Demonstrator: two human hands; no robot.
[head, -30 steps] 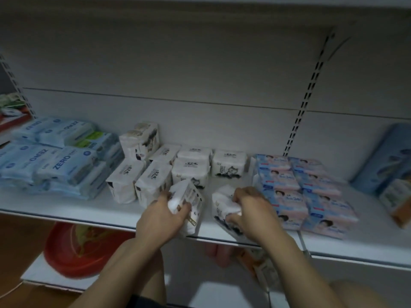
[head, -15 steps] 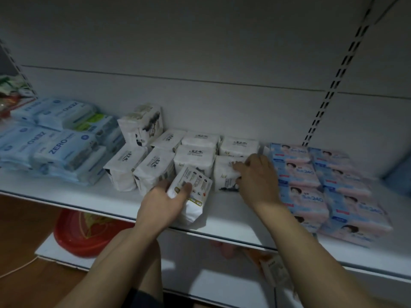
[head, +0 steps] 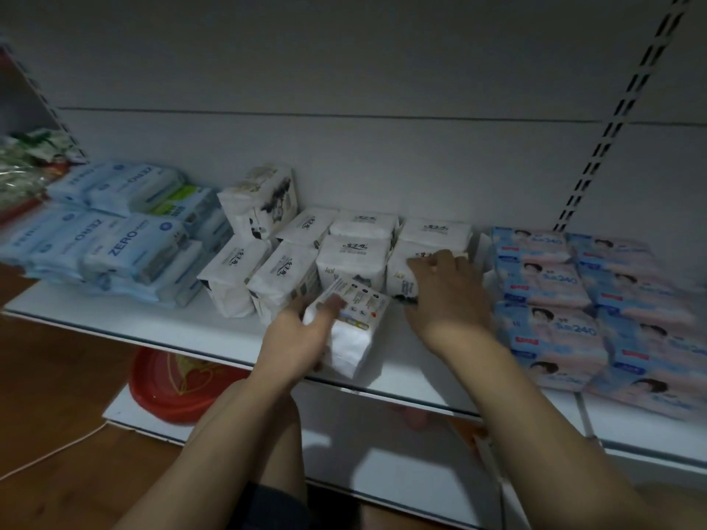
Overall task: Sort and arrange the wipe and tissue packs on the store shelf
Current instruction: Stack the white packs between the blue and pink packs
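Pretty dim, bluish shot with dark vignetted corners. Wide-angle bends the edges, and everything's a bit soft.

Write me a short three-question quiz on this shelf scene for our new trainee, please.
1. True or false: the left hand holds a white tissue pack near the front edge of the shelf.
2. Where do the blue ZERO packs lie relative to the white rows? A) left B) right C) on top
3. Fill in: the right hand touches a front-row pack coloured ____.
Key: 1 true; 2 A; 3 white.
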